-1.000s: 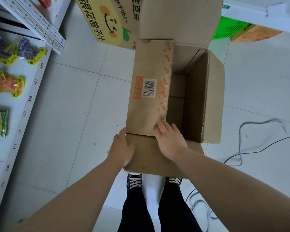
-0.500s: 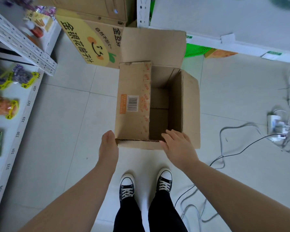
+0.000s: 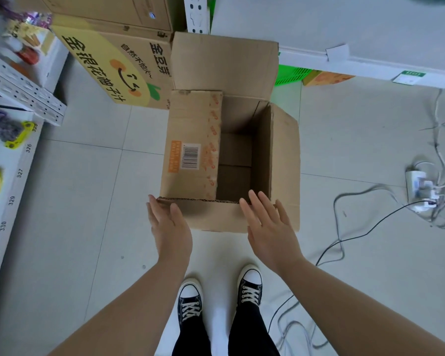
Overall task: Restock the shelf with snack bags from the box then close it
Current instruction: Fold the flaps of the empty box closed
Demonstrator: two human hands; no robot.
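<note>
Brown cardboard, plain and a little scuffed: the box is sitting on the floor right in front of the person's shoes. Its left flap is lying folded across half the opening, carrying a barcode label beside an orange sticker and a strip of red-printed tape along its edge. The far flap is standing up and the right flap is leaning outward. Through the gap the bare cardboard bottom is showing, with a seam across it.

Both hands are hovering at the near edge. The left hand is reaching for the near-left corner with fingers straight, and I cannot tell whether it is touching. The right hand is spreading its fingers over the near-right corner. Neither grip is closing on anything.

Pale tiles are covering the floor. A white shelf is running along the left with number tags on its lip, and snack bags are lying on it. A yellow-printed carton is resting just beside the box's far-left corner. A green basket is peeking out beyond the far flap.

Open tile is stretching between shelf and box. On the right, cables are trailing to a power strip, well apart from the box.
</note>
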